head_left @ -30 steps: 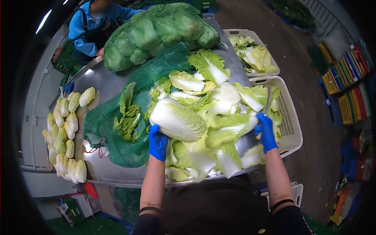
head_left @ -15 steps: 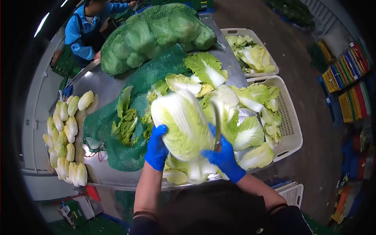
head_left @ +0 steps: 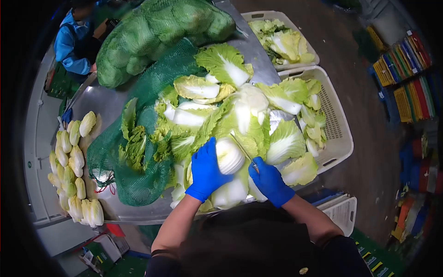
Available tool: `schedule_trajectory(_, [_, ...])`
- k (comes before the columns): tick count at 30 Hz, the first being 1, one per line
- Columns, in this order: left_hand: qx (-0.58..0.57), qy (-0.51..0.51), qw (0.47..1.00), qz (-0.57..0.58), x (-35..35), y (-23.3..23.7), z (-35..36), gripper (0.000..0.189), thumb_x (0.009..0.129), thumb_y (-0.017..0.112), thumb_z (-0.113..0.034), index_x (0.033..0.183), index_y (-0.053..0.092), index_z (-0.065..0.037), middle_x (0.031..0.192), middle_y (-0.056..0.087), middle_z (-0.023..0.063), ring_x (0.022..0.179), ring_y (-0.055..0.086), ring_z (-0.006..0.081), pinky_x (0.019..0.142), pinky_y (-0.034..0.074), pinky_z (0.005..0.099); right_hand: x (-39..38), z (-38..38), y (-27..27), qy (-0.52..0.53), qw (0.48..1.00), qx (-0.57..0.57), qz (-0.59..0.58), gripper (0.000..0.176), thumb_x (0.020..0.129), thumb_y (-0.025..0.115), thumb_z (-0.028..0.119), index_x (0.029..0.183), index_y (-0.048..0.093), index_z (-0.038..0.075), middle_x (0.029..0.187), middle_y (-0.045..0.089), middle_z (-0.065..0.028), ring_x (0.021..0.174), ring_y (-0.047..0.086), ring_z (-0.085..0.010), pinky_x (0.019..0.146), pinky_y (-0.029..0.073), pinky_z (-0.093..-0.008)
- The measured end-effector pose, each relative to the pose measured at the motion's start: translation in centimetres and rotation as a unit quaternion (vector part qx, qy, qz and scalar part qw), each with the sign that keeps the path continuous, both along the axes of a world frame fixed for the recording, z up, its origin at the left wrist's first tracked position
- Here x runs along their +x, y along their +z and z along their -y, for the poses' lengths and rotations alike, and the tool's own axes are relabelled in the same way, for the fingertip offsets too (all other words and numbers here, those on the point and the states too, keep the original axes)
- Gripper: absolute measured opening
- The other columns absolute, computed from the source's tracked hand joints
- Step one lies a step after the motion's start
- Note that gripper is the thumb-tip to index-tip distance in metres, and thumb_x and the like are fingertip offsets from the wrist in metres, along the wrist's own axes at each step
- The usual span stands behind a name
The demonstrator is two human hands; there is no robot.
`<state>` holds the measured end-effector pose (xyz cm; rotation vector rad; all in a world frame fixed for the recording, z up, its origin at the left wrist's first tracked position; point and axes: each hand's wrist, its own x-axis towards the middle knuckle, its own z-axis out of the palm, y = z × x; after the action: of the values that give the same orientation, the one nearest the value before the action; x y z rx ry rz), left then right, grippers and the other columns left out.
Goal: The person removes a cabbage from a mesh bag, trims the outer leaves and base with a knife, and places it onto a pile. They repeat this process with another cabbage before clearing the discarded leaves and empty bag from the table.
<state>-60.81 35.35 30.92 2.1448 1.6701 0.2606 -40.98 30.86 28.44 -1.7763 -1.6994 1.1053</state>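
My left hand (head_left: 205, 171), in a blue glove, is wrapped round the left side of a cabbage (head_left: 229, 156) whose pale round base faces up. In my right hand (head_left: 270, 181), also gloved in blue, is the handle of a knife (head_left: 242, 148); its thin blade points up and left, just right of the cabbage base. Loose green and white leaves (head_left: 287, 143) lie about both hands on the metal table (head_left: 134, 210).
Small trimmed cabbages (head_left: 69, 173) are grouped at the left. Green netting (head_left: 143, 184) lies beside a full net sack (head_left: 161, 41). White crates (head_left: 339, 152) with leaves stand at the right. A person in blue (head_left: 69, 46) is at the upper left.
The cabbage has been lowered and turned, so its base now faces up. My left hand has moved right round it, and the knife now points up-left. The whole view has shifted.
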Motion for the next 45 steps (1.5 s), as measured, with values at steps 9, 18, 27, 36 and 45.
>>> schedule_trajectory(9, [0.01, -0.003, 1.0, 0.006, 0.1, 0.0, -0.8, 0.113, 0.044, 0.082, -0.035, 0.137, 0.027, 0.0, 0.123, 0.046, 0.0213, 0.112, 0.045, 0.0347, 0.094, 0.033, 0.0457, -0.2, -0.3, 1.5, 0.059, 0.994, 0.087, 0.036, 0.013, 0.088, 0.05, 0.019, 0.09, 0.048, 0.005, 0.065, 0.057, -0.0177, 0.06, 0.058, -0.0366, 0.052, 0.046, -0.0463])
schedule_trajectory(18, [0.006, 0.006, 1.0, -0.007, 0.7, 0.1, -1.3, 0.111, 0.044, 0.082, -0.034, 0.136, 0.029, 0.0, 0.122, 0.046, 0.0209, 0.111, 0.046, 0.0344, 0.093, 0.033, 0.045, -0.7, -2.0, -0.3, 0.054, 0.997, -0.038, 0.046, 0.017, 0.088, 0.051, 0.018, 0.092, 0.044, 0.003, 0.069, 0.058, -0.0231, 0.066, 0.058, -0.0425, 0.057, 0.045, -0.0509])
schedule_trajectory(27, [0.004, 0.007, 1.0, 0.005, 0.4, 0.0, -1.3, 0.109, 0.046, 0.082, -0.034, 0.135, 0.03, 0.0, 0.123, 0.046, 0.0211, 0.112, 0.045, 0.0345, 0.093, 0.033, 0.0459, -1.8, -3.3, -7.4, 0.042, 0.991, -0.056, 0.112, 0.023, 0.084, 0.051, 0.019, 0.094, 0.053, -0.001, 0.076, 0.062, -0.0246, 0.072, 0.061, -0.0416, 0.065, 0.048, -0.0518])
schedule_trajectory(36, [-0.004, 0.066, 0.98, 0.185, -3.5, 2.2, 0.3, 0.112, 0.045, 0.085, -0.035, 0.136, 0.031, 0.001, 0.123, 0.049, 0.0225, 0.111, 0.051, 0.0345, 0.095, 0.041, 0.042, 0.7, -2.6, -0.1, -0.08, 0.953, -0.178, -0.231, 0.024, 0.091, 0.052, 0.029, 0.097, 0.055, 0.006, 0.071, 0.064, -0.0113, 0.056, 0.058, -0.0211, 0.054, 0.047, -0.0366])
schedule_trajectory(45, [0.026, 0.02, 0.862, 0.506, -2.4, 3.4, 0.9, 0.11, 0.055, 0.085, -0.03, 0.142, 0.023, -0.002, 0.145, 0.028, 0.0157, 0.132, 0.031, 0.0285, 0.11, 0.023, 0.0409, -3.1, -5.2, 5.6, -0.015, 0.931, -0.071, -0.356, 0.051, 0.084, 0.067, 0.029, 0.124, 0.052, 0.002, 0.107, 0.063, -0.0074, 0.091, 0.058, -0.0127, 0.081, 0.047, -0.0277])
